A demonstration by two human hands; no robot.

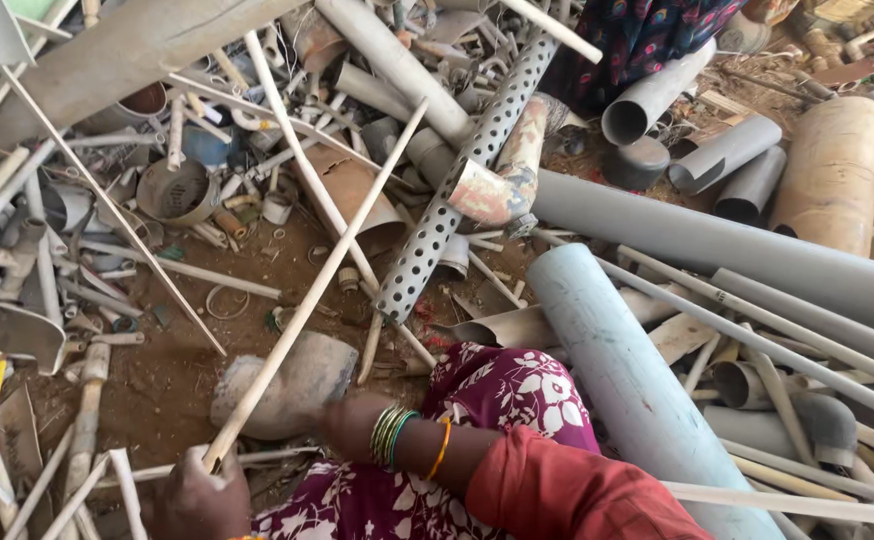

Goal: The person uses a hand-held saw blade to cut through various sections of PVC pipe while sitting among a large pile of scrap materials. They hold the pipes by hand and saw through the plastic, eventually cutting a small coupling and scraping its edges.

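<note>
My left hand [200,497] is at the bottom edge, closed around the near end of a long thin cream pipe [322,275] that slants up and to the right over the pile. The pipe crosses a rounded grey stone [302,375] on the dirt in front of me. Wearing green and gold bangles below a red sleeve, my right hand [350,423] rests against the stone's near right edge. It is blurred, with fingers curled, and I cannot tell whether it holds anything. My lap is covered by maroon floral cloth [497,390].
Scrap plastic pipes lie all around: a perforated grey tube [457,180], a thick pale blue pipe [627,380] at my right, long grey pipes [737,250] and a wide tan pipe [832,165]. Another person in dark floral cloth [637,35] sits at the top.
</note>
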